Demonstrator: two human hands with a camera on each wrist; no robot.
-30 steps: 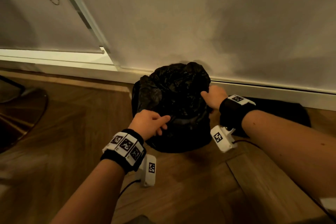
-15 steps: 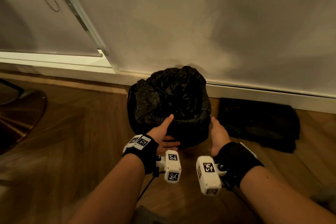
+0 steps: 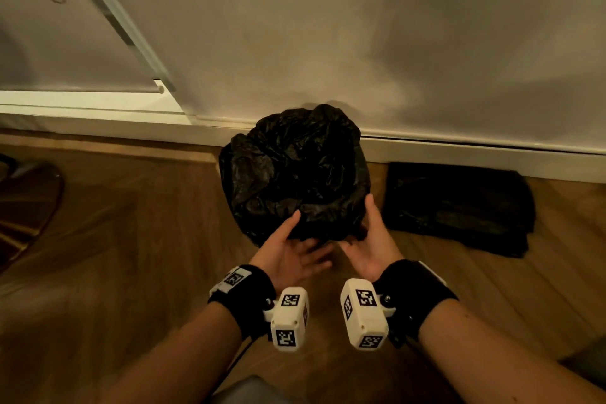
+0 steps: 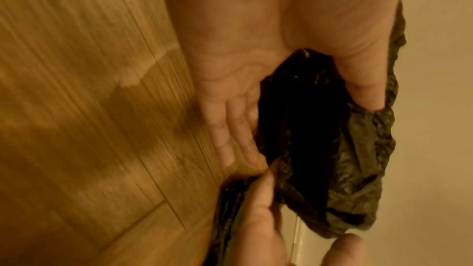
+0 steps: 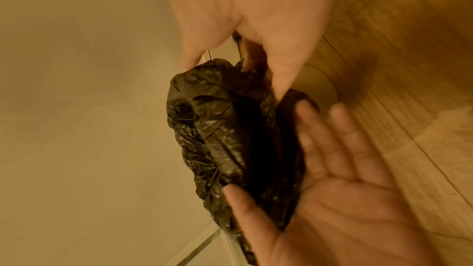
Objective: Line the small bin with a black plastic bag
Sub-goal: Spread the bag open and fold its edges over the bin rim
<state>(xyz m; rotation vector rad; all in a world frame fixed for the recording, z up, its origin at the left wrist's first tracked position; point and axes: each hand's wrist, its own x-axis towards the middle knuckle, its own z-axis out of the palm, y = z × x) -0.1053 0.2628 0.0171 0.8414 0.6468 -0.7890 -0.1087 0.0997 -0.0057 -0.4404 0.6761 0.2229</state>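
Observation:
The small bin stands on the wood floor against the wall, fully covered by a crumpled black plastic bag [image 3: 295, 167]; the bin itself is hidden under it. Both hands are at the near side of the bin, palms up. My left hand [image 3: 295, 239] holds the bag's near edge, thumb [image 4: 363, 88] on top and fingers [image 4: 230, 139] stretched out below. My right hand [image 3: 360, 226] grips the same edge just to the right, with its thumb [image 5: 189, 58] over the plastic [image 5: 217, 128] and its fingers underneath.
A flat pile of dark folded plastic [image 3: 459, 207] lies on the floor right of the bin. A white baseboard [image 3: 475, 154] runs behind it. A dark rounded base [image 3: 29, 207] sits at the far left, below a window blind [image 3: 65, 43].
Both hands have come off the bag's sides near the top, dropped to the near lower edge and turned palms up. They now sit close together.

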